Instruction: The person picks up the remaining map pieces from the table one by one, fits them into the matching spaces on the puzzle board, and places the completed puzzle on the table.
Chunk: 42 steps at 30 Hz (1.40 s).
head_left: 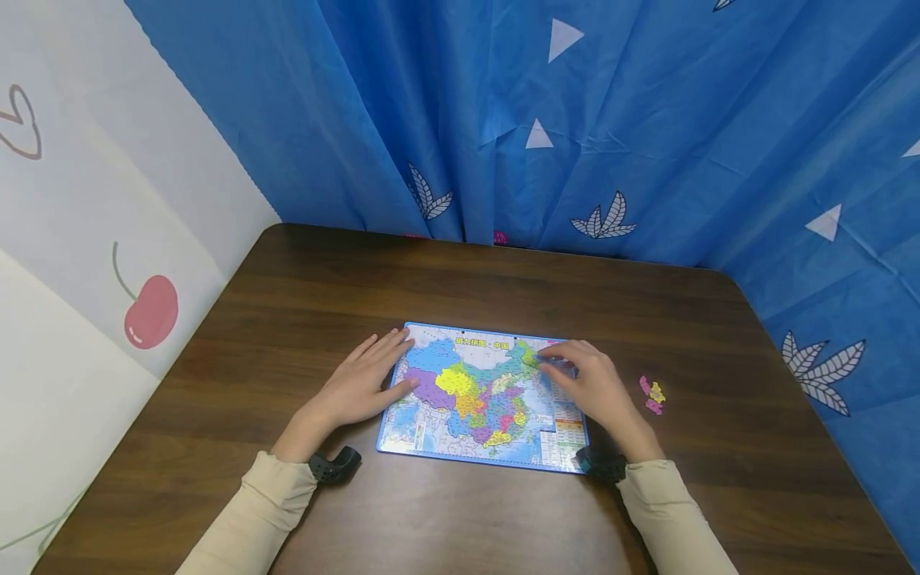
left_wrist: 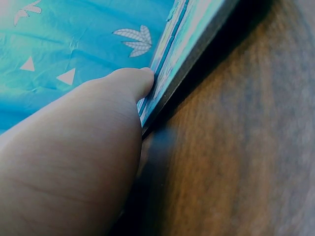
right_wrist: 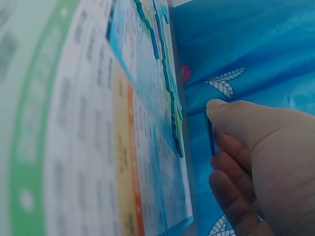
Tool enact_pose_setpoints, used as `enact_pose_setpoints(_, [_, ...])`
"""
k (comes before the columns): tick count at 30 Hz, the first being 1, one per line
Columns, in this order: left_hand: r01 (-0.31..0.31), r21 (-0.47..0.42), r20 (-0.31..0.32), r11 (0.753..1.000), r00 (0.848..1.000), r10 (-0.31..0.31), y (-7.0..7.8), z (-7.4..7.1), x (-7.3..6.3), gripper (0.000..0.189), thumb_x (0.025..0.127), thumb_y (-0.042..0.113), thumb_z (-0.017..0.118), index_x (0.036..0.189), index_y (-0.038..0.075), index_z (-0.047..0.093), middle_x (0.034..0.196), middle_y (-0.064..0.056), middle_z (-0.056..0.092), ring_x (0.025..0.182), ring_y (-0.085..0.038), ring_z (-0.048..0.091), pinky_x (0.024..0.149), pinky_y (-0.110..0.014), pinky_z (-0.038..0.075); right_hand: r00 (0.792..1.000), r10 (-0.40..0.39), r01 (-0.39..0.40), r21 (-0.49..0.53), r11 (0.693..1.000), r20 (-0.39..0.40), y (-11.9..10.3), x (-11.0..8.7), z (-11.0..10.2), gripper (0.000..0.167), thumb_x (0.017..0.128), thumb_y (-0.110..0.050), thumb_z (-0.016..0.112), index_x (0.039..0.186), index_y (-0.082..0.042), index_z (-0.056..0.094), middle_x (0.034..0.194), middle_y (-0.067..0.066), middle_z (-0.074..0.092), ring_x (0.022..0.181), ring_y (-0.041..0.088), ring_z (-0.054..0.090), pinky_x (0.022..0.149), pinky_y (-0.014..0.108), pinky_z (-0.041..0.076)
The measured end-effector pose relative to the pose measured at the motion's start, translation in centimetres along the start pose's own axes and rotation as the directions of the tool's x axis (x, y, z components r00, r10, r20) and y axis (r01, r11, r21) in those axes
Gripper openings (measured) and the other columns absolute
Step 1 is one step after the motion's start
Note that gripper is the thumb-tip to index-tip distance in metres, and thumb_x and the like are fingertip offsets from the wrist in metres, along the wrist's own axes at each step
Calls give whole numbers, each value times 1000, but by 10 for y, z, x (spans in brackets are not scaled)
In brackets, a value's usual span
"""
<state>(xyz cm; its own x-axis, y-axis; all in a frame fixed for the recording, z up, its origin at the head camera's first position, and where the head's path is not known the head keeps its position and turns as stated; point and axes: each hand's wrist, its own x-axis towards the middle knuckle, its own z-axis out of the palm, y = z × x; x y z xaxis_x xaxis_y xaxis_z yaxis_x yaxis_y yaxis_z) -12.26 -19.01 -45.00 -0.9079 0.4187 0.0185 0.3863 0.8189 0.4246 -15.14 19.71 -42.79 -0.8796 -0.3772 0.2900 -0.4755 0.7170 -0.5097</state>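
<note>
A map puzzle board (head_left: 460, 458) with a blue border and multicoloured raised pieces lies flat on the table. My left hand (head_left: 362, 383) rests along the board's left edge, fingers stretched out and thumb on the map. In the left wrist view the thumb (left_wrist: 133, 81) presses at the board's edge. My right hand (head_left: 598, 387) is over the board's upper right part. Between its thumb and fingers it pinches a thin puzzle piece (right_wrist: 210, 132), seen edge-on in the right wrist view, held apart from the board surface. The piece's face is hidden.
Right of the board lie a few loose puzzle pieces: a yellow piece (head_left: 657, 392) and pink pieces (head_left: 653, 407). The brown wooden table (head_left: 460, 511) meets a blue curtain (head_left: 460, 120) at the back and a white patterned sheet (head_left: 72, 200) on the left.
</note>
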Motion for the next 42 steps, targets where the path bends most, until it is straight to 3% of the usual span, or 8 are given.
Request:
enact_pose_setpoints(13, [4,-2,-1,1000,1000,-4,1,1,1,77,100,59,53,161,13,38,171,-5,25,160,-24,18,131,-48,10,999,-21,21,17,1000,24,-4,2,9,21,91,-15,80,111,-11,78,112,6,76,99,21,68,85,43,61])
enact_pose_setpoints(24, [-2,-4,-3,1000,1000,2,0,0,2,77,100,60,52,161,14,37,171,-4,25,160,-24,18,131,-48,10,998,4,-4,4,1000,66,-5,2,14,21,91,-18,80,112,-14,78,111,3,76,93,16,66,82,39,60])
enact_pose_setpoints(34, [1,2,-3,1000,1000,-1,-1,1,2,78,100,61,51,161,14,37,171,-4,25,160,-24,17,131,-48,10,998,-35,38,-39,999,58,-2,0,19,14,91,-17,81,105,-16,82,106,1,75,91,16,67,76,37,60])
enact_pose_setpoints(42, [5,1,-3,1000,1000,-5,0,1,1,78,100,60,52,161,14,38,171,-4,25,160,-24,17,131,-48,10,997,-24,26,-26,999,69,-4,0,19,16,91,-16,81,107,-15,82,108,2,74,94,18,67,75,35,58])
